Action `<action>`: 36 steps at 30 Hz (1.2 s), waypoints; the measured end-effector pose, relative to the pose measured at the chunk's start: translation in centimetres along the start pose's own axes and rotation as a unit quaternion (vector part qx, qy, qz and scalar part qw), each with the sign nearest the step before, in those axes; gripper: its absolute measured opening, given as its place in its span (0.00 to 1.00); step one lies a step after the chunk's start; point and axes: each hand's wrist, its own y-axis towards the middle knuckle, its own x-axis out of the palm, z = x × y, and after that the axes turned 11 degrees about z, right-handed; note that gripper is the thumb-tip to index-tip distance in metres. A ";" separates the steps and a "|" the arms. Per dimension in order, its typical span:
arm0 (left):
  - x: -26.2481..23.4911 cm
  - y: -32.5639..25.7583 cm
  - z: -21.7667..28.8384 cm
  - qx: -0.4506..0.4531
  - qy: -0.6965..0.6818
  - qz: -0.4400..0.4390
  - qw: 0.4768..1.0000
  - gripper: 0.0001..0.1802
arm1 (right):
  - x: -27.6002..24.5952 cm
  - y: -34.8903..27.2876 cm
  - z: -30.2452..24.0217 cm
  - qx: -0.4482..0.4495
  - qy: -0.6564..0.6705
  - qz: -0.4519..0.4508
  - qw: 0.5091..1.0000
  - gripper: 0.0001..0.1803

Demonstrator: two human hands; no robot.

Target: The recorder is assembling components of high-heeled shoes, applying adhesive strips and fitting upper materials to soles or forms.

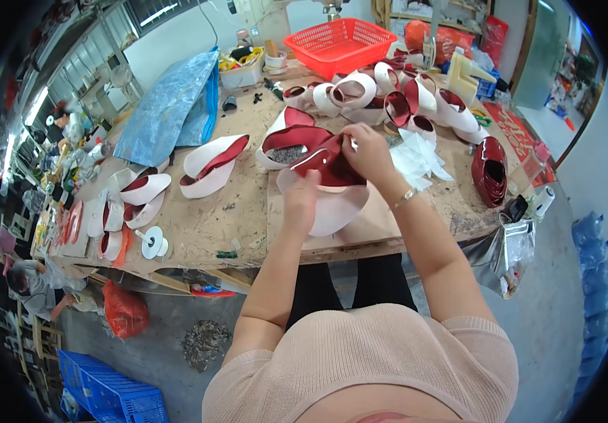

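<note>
1. Head view: left hand (301, 201) and right hand (365, 151) both grip a red-lined white shoe upper (326, 176) over the wooden table (212, 218).
2. More shoe uppers (212, 163) lie left; a red basket (339, 44) sits behind.

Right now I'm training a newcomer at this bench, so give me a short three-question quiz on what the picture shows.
1. True or false: both hands are on the red and white shoe upper.
2. Which colour is the basket at the far edge of the table? A) blue B) red C) green
3. What lies just to the right of the right hand?

Key
1. True: the left hand grips its near side, the right hand its top.
2. B
3. A bunch of white crumpled paper.
</note>
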 end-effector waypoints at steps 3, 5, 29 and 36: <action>-0.6 2.0 0.4 -0.213 -0.330 0.025 0.919 0.18 | -0.1 -1.0 -2.3 0.055 0.026 0.021 0.998 0.06; -0.3 2.7 1.2 -0.300 -0.352 0.064 0.884 0.21 | -0.8 -1.2 -3.8 0.131 0.066 0.003 0.989 0.06; -2.3 -1.9 1.7 -0.234 -0.239 -0.044 0.941 0.21 | -3.5 -3.0 -4.8 0.525 0.562 -0.175 0.616 0.14; -1.6 -1.5 3.9 -0.248 -0.366 -0.028 0.896 0.22 | -5.7 -1.6 -5.6 0.453 0.645 -0.212 0.578 0.18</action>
